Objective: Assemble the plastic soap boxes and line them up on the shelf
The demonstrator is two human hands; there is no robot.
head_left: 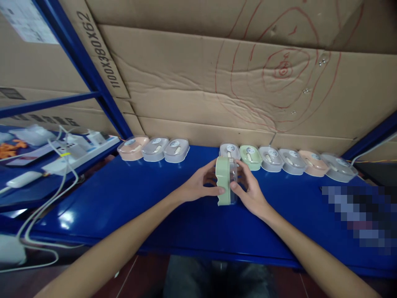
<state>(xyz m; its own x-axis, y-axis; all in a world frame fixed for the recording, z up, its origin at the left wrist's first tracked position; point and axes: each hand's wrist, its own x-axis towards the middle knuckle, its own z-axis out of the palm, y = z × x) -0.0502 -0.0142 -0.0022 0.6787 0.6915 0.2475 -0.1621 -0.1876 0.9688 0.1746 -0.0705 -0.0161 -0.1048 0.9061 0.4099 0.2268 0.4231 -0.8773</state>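
Between my two hands, above the middle of the blue table, a green box with a clear lid (222,182) is held on its edge. My left hand (200,182) grips the green base, thumb along its side. On the clear lid side my right hand (248,186) is closed, its thumb pressed near the rim. Just behind the held box stands a pale box (229,150) with a round sticker, partly covered by it. Beside that one sits another green box (250,156) with a clear lid.
Three boxes, one a peach box (133,148), line the back left of the blue table (124,207). Several more reach right to a grey box (339,167). Cardboard (186,74) walls the back. A power strip (80,153) with white cables lies left. A blurred patch covers the right.
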